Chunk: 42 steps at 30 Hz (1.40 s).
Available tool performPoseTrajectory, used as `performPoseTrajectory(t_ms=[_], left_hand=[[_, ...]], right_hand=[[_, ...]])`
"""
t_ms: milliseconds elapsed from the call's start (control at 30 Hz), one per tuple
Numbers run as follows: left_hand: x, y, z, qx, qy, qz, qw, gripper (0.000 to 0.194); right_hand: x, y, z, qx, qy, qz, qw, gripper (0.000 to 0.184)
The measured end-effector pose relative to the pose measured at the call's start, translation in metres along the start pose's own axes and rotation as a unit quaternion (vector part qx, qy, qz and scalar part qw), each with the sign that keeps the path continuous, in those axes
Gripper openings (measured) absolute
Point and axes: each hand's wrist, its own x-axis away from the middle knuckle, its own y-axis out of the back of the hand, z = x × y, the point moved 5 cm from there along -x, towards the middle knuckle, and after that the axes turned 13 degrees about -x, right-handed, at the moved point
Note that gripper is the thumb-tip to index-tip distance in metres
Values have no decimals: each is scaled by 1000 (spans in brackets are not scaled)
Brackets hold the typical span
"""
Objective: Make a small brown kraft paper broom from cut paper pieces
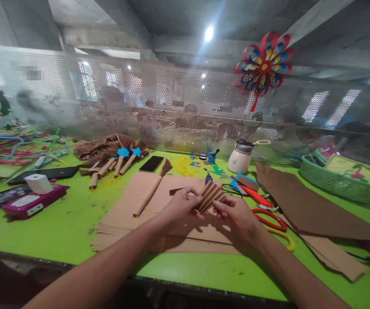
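Pinching pleated brown paper [209, 196], both hands [185, 204]; labels seemingly unreadable.

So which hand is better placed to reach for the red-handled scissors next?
Probably the right hand. The scissors lie just beyond it on the table's right side, while the left hand grips the pleated brown paper on the far side. Both hands hold the paper now, so the right would have to let go.

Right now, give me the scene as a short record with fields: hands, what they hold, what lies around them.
left hand: pinching the pleated brown paper
right hand: gripping the same piece from the other side
under hands: stack of brown sheets on green table
right of hands: red scissors
behind: glue pot, phone
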Motion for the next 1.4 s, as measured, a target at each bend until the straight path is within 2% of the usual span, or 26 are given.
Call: performPoseTrajectory(t_ms=[333, 467, 800, 1400], left_hand=[[4, -2, -13, 11, -20, -3, 1000, 19], [3, 2, -9, 4, -3, -28, 1000, 17], [3, 8, -13, -4, -13, -69, 997, 18], [2, 9, -10, -1, -43, -55, 998, 21]], right_hand=[[3, -3, -1, -17, -16, 10, 1000, 18], [4, -4, -1, -24, -21, 8, 999, 18], [6, -5, 1, -25, -20, 1, 999, 21], [6, -7, -2, -25, -29, -8, 999, 22]])
